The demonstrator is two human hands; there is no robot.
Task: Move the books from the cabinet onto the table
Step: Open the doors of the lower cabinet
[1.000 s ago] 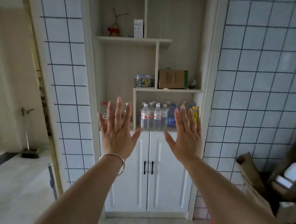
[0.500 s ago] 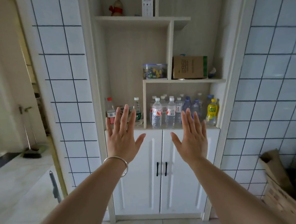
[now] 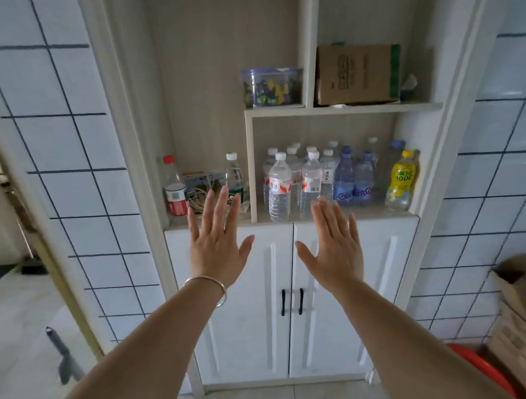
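Note:
A white cabinet [image 3: 387,299] with two closed doors and black handles [image 3: 292,301] stands straight ahead, below open shelves. No books and no table show in view. My left hand [image 3: 216,243], a silver bangle on its wrist, is raised with fingers spread in front of the left door's top edge. My right hand [image 3: 334,241] is held up the same way before the right door. Both hands are empty and touch nothing.
Several water bottles [image 3: 310,183] and a yellow drink bottle [image 3: 402,180] fill the shelf above the doors. A cardboard box [image 3: 357,72] and a clear tub [image 3: 272,86] sit higher. Cardboard boxes [image 3: 525,321] and a red basin [image 3: 482,368] stand at right. A doorway opens at left.
I have come closer to the cabinet, which now fills more of the view. Both raised hands have stayed spread and empty, sinking a little toward the doors.

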